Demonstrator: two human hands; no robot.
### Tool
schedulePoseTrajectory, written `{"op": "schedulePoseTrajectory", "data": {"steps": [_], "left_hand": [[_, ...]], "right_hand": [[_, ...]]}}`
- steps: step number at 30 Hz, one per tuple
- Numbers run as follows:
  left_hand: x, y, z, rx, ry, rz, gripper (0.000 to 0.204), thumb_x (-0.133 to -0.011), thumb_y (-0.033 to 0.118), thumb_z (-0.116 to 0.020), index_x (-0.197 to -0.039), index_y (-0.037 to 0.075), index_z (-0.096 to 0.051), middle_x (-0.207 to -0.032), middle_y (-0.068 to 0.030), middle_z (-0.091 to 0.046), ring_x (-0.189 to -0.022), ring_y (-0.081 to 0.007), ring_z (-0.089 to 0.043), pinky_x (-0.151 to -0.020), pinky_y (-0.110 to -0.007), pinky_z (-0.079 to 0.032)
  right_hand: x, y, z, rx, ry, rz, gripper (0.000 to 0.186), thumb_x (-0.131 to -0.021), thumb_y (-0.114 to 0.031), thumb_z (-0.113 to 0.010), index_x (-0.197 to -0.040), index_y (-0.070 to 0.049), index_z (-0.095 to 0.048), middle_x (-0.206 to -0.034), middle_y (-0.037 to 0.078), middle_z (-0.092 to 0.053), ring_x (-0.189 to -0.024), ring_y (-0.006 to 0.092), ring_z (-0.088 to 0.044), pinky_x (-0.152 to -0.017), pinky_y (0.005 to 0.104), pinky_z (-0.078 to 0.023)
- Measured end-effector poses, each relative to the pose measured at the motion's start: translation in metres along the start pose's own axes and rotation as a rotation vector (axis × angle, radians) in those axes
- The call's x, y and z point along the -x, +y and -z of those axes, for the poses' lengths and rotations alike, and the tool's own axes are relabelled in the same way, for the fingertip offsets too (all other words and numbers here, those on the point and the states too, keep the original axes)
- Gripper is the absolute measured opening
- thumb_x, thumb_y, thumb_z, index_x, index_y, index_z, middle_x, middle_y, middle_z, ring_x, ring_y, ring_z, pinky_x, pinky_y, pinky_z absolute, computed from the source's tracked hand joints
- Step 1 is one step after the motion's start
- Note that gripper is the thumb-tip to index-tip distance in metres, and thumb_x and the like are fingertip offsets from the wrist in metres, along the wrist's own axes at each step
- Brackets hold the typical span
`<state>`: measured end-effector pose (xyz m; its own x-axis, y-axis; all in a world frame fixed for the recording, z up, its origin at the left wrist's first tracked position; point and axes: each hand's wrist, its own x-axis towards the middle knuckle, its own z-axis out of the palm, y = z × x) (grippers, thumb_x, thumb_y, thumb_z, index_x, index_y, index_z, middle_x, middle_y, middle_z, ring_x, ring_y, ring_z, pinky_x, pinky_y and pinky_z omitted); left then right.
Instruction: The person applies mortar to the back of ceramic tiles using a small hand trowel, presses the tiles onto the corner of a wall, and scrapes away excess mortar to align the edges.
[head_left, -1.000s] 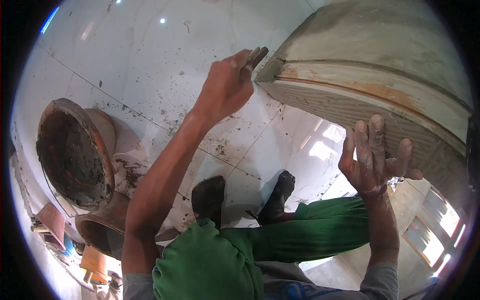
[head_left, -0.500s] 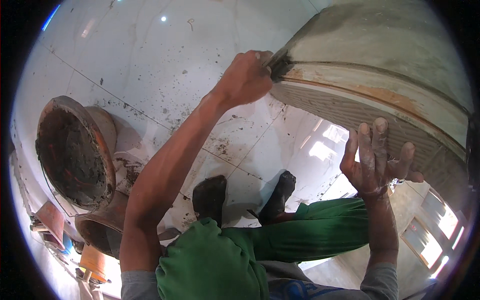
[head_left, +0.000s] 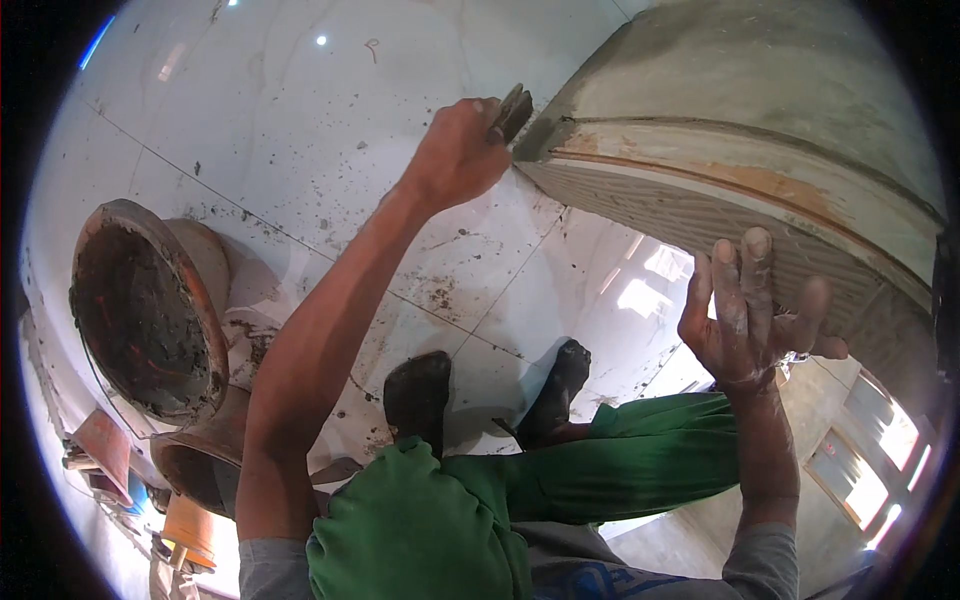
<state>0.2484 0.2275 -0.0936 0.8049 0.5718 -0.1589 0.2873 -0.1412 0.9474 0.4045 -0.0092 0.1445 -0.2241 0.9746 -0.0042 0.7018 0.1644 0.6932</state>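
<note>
My left hand (head_left: 460, 150) is closed on a dark, mortar-coated flat tool (head_left: 512, 113), like a small trowel, just beside the near corner of a grey plastered ledge (head_left: 700, 70). The ledge has a pale edge strip with a brown stain and a vertical face (head_left: 640, 200) covered in ridged lines. My right hand (head_left: 750, 315), dusted whitish, is spread open with fingers raised against that ridged face; whether all fingertips touch it is unclear.
At left stand a bucket (head_left: 150, 320) of wet grey mortar and a second container (head_left: 195, 470), with assorted tools (head_left: 105, 450) behind. White tiles (head_left: 260, 130) are spattered with grey bits. My dark-covered feet (head_left: 415, 400) and green-clad legs are below.
My left hand with the tool moved right onto the ledge corner, then drew back slightly up and left. My right hand stayed in about the same place.
</note>
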Motion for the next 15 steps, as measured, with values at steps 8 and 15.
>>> {"op": "schedulePoseTrajectory", "data": {"steps": [8, 15], "left_hand": [[-0.029, 0.028, -0.025, -0.012, -0.046, 0.130, 0.027, -0.080, 0.006, -0.063, -0.098, -0.014, -0.068, -0.093, -0.0378, -0.069, -0.092, -0.0489, -0.072, -0.083, -0.047, -0.058], [-0.019, 0.035, -0.020, -0.021, -0.146, 0.032, 0.027, -0.080, 0.001, -0.060, -0.101, -0.015, -0.068, -0.093, -0.0387, -0.069, -0.090, -0.0482, -0.072, -0.082, -0.047, -0.058]], "right_hand": [[0.001, -0.003, -0.003, -0.035, 0.038, -0.021, 0.039, -0.086, -0.027, -0.084, -0.123, -0.022, -0.072, -0.142, -0.002, -0.069, -0.159, 0.0385, -0.015, -0.121, 0.0607, 0.023], [-0.001, -0.010, -0.002, -0.038, 0.046, -0.062, 0.040, -0.087, -0.028, -0.084, -0.124, -0.023, -0.072, -0.142, -0.003, -0.070, -0.159, 0.0376, -0.014, -0.121, 0.0609, 0.021]]}}
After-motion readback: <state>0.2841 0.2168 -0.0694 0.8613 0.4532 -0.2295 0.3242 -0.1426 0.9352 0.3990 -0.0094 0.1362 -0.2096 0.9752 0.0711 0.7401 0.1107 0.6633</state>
